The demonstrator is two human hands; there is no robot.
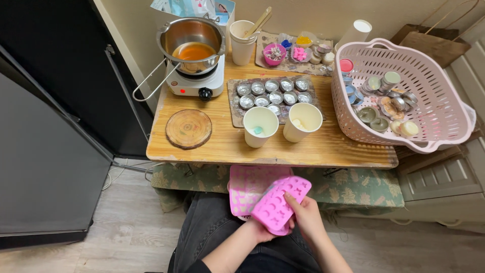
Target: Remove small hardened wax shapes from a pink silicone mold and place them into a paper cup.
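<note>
Both hands sit at 6 o'clock over the lap, below the wooden table [323,149]. Left hand [260,231] is mostly hidden under the pink mould [280,205], curled around its lower end. Right hand [307,216] is closed on the mould's right edge, fingers on top. The mould is tilted, its shaped pockets facing up. A second pink mould [247,187] lies just behind it, touching. On the table, two paper cups [260,126] stand at 12 o'clock, with a tray of small tins [274,95] behind them. Pot [192,43] with amber liquid on a hot plate [194,83] at 11 o'clock; pink basket [434,108] at 2 o'clock.
</note>
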